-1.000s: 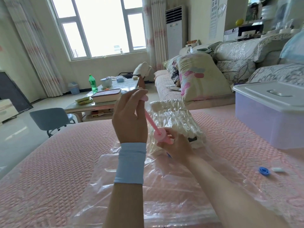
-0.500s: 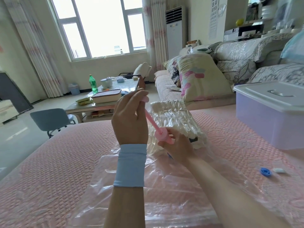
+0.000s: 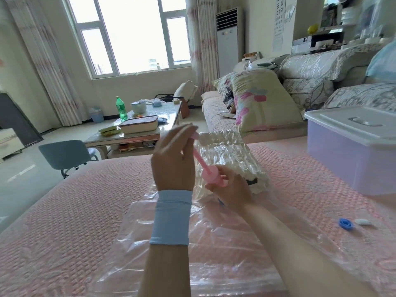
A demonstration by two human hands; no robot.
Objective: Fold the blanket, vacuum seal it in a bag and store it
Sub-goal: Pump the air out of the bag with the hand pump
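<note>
- Blanket [image 3: 230, 159]: folded, cream, shrunk tight inside the clear vacuum bag [image 3: 171, 243]; lies centre on the pink bed cover [image 3: 75, 200].
- Hand pump [image 3: 211, 173]: pink; left hand [image 3: 173, 161] closed round the plunger top, right hand [image 3: 230, 189] clasping the barrel base.
- Handling: packed end likely firm and light; film slippery, so hold by the bundle's edges.
- Storage box [image 3: 351, 151]: lidded, far right.
- Obscured: valve under the right hand; blue cap [image 3: 345, 223] lies loose, right.

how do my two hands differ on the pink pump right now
The left hand is raised, pinching the plunger handle of the pink pump; the right hand sits lower, gripping its round body. The left wrist wears a blue band; the right is bare. Both are closed on the same pump.
</note>
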